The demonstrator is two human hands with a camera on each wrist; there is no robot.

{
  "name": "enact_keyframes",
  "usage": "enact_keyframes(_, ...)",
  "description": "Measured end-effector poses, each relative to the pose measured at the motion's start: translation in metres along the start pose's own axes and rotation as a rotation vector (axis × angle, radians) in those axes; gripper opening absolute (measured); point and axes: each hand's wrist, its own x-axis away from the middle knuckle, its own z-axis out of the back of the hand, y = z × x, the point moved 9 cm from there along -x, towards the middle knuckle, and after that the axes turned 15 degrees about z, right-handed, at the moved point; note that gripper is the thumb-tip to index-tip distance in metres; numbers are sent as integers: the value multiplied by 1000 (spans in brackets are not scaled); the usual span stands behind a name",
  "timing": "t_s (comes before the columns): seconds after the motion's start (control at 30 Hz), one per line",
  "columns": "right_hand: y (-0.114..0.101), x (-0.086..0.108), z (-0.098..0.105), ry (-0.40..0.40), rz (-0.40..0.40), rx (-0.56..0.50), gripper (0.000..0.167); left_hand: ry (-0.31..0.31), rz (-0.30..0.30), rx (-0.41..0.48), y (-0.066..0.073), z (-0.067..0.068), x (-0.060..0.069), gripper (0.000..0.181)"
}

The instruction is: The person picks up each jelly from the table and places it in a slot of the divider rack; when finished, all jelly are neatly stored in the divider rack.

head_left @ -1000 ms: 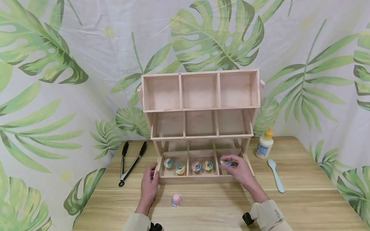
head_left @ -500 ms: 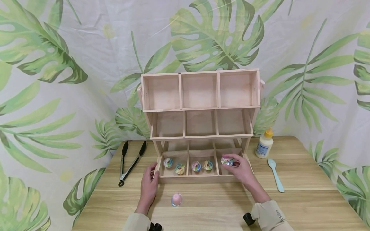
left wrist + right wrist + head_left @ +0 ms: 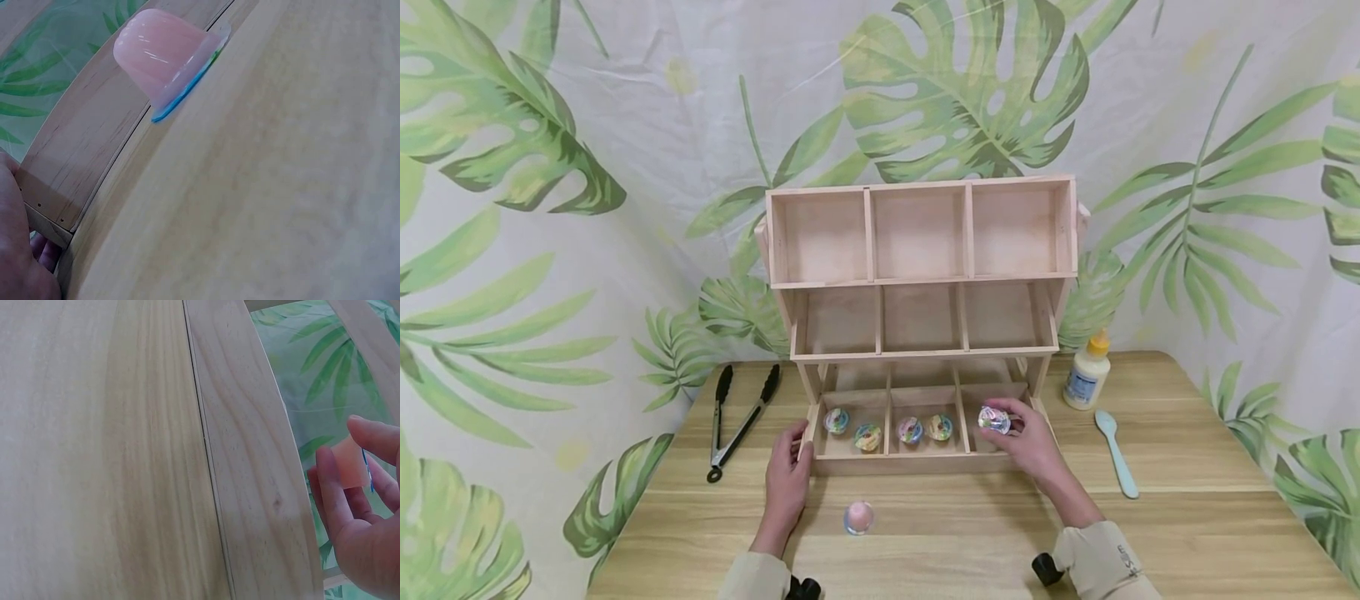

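Note:
My right hand pinches a jelly cup between thumb and fingers, just above the right compartment of the bottom tier of a wooden rack. The foil lid is tilted toward the head camera; its pinkish body shows in the right wrist view. My left hand grips the front left corner of that tier, thumb in front and fingers round the side. Two jelly cups lie in the left compartment, including a yellowish one. Two more sit in the middle one, including a pink-lidded one.
A pink jelly cup stands lid down on the table before the rack. Black-tipped tongs lie to the left. A yellow-capped glue bottle and a pale blue spoon are on the right. A leaf-patterned cloth hangs behind.
My right hand has shifted the jelly cup slightly to the right and turned it, so its lid faces the head camera more. The left hand stays on the rack's corner.

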Motion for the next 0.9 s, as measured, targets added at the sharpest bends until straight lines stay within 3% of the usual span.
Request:
enact_keyframes(0.63, 8, 4, -1, 28, 3, 9, 49, 0, 3, 5, -2, 0, 2, 41)
enact_keyframes(0.9, 14, 9, 17, 32, -36, -16, 53, -12, 4, 14, 0, 0, 1, 41)
